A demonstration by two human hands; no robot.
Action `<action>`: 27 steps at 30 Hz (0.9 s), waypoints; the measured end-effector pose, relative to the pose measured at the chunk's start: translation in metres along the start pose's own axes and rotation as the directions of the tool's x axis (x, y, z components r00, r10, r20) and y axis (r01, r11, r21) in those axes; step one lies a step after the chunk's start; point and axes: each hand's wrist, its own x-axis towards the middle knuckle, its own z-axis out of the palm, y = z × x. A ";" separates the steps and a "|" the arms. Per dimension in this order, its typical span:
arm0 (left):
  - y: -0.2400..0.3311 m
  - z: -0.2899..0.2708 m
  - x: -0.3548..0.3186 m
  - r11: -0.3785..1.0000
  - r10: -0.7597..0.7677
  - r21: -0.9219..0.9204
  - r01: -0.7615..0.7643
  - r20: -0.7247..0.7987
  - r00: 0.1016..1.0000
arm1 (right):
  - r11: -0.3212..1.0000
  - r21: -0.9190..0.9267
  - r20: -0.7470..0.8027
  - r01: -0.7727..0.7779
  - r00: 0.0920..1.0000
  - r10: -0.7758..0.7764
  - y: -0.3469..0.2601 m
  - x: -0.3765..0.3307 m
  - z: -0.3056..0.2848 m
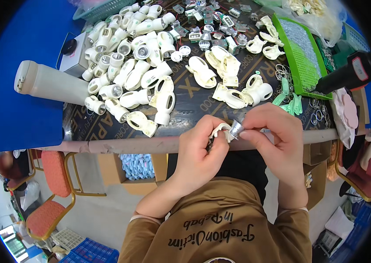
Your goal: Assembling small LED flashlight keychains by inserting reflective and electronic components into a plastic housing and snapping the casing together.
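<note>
Just over the table's front edge, my left hand (203, 151) grips a cream-white plastic casing half (221, 128) of a small flashlight. Thumb and fingers of my right hand (277, 138) pinch a silver cone-shaped reflector (236, 128) at the casing's end. My fingers hide most of the casing's inside. Beyond my hands lie several loose casing halves (228, 95) and a pair of small round white discs (181, 53). To the left is a heap of cream flashlights (135, 72), many with reflectors in their heads.
Circuit boards with reflectors (212, 30) lie at the back. On the right are a green tray (288, 55) of small metal parts, a black power screwdriver (347, 72), green plastic pieces (287, 98) and metal rings (319, 111). A white bottle (47, 81) lies left; a red chair (56, 175) stands behind.
</note>
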 end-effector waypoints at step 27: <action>0.002 -0.006 -0.001 0.999 -0.037 -0.008 0.037 0.029 0.999 | 0.974 -0.165 0.056 0.156 0.987 -0.149 0.003 0.014 0.013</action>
